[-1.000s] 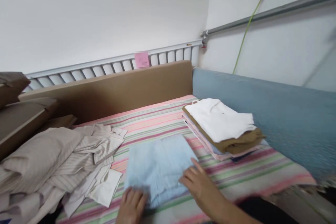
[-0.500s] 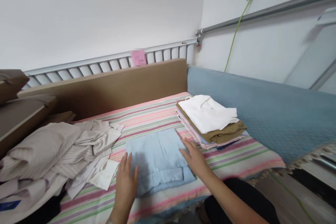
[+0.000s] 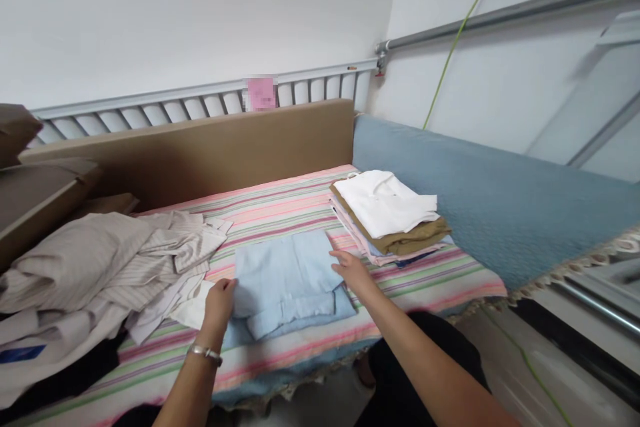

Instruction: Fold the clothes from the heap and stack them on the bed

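Note:
A folded light blue garment (image 3: 285, 267), perhaps a shirt, lies flat on the striped bedspread (image 3: 270, 203), its near edge showing a folded band. My left hand (image 3: 219, 303) is closed at the garment's left edge, thumb and forefinger pinching the cloth. At the opposite side, my right hand (image 3: 353, 271) has its thumb and fingers bent around the right edge; the fingers' undersides are hidden. Right of the garment stands a stack of folded clothes, with a white garment (image 3: 385, 203) on top and an olive-brown one (image 3: 417, 237) under it.
A loose heap of striped, pale clothes (image 3: 115, 260) spreads at the left, with dark cloth (image 3: 75, 373) below it. A brown padded board (image 3: 240, 147) runs along the back before a radiator (image 3: 165, 110). A blue covered side (image 3: 480, 193) borders the right. A green cord (image 3: 450, 53) hangs on the wall.
My left hand has gone from spread fingers beside the garment to a pinch at its left edge. My right fingers have drawn in at the right edge. The camera view has shifted slightly.

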